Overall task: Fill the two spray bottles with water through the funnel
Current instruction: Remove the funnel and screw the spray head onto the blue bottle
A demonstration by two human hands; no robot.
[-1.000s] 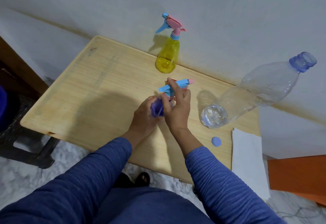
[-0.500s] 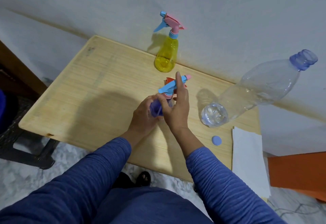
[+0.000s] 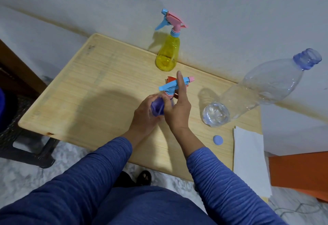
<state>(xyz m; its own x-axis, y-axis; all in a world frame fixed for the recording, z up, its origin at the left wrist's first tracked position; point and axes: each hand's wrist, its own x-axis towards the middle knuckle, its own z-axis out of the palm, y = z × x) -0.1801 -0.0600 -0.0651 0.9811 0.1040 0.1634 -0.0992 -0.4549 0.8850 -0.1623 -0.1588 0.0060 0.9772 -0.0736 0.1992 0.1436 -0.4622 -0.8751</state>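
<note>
A purple spray bottle [image 3: 157,107] stands near the middle of the wooden table [image 3: 88,90]. My left hand [image 3: 144,114] grips its body. My right hand [image 3: 177,108] pinches the collar under its blue and pink spray head [image 3: 174,84], with the index finger pointing up past the head. Behind the head peeks a red piece [image 3: 171,79], perhaps the funnel, mostly hidden. A yellow spray bottle [image 3: 167,54] with its own blue and pink head stands at the table's far edge by the wall. A large clear water bottle [image 3: 262,88], uncapped, stands at the right.
A blue cap [image 3: 217,139] lies on the table in front of the water bottle. A white paper sheet [image 3: 248,155] covers the table's right front corner. An orange object [image 3: 300,173] sits lower right. A dark stool [image 3: 23,145] stands at the left, the wall just behind.
My right hand's index finger has straightened and risen above the spray head, and the head has turned a little on the purple bottle. My left hand keeps its hold.
</note>
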